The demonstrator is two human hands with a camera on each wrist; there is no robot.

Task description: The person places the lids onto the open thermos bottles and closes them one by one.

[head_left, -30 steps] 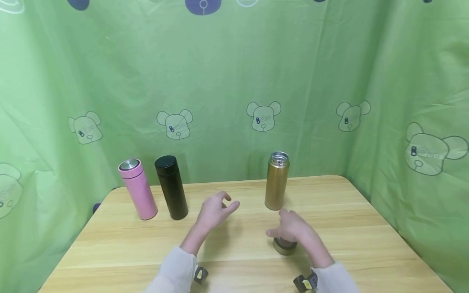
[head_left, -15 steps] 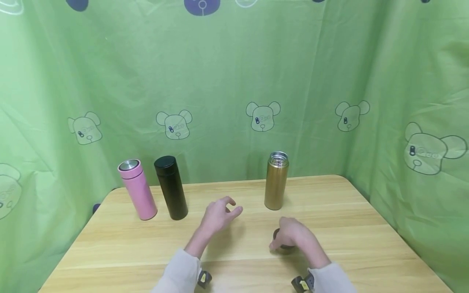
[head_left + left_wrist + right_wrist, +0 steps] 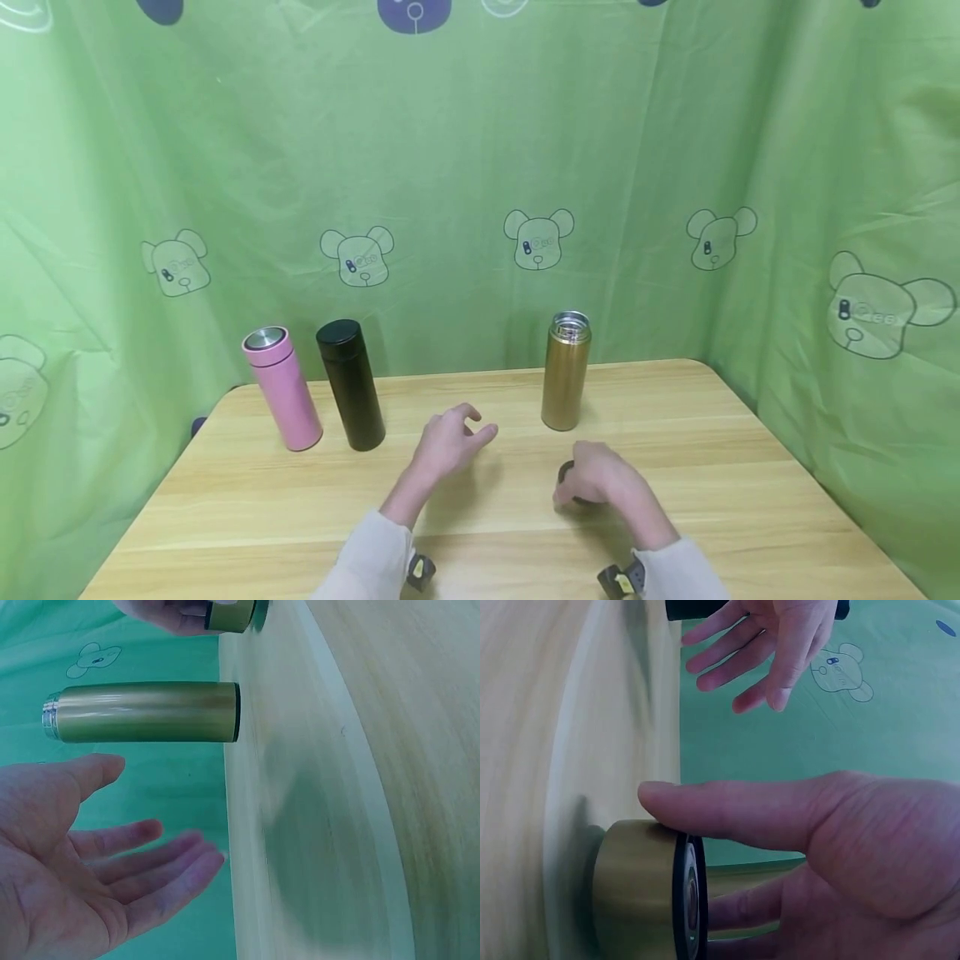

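My right hand [image 3: 600,477] pinches a gold bottle lid [image 3: 634,885] between thumb and fingers, low over the table. The lid's black-rimmed inner side faces my palm; I cannot tell whether it touches the wood. Behind it stands an upright gold thermos bottle [image 3: 565,383], its silver threaded neck uncovered. My left hand [image 3: 450,442] hovers between that bottle and a black thermos [image 3: 352,385], fingers loosely bent and holding nothing. In the left wrist view the gold thermos lies just past my left thumb, untouched.
A pink thermos [image 3: 283,387] with a silver-topped lid stands beside the black one at the table's left. The wooden table [image 3: 712,467] ends at a green curtain [image 3: 450,167] printed with bear heads.
My right hand has come down over the lid and gripped it, then risen very slightly. My left hand has drifted a little right and toward me. The bottles stay put.
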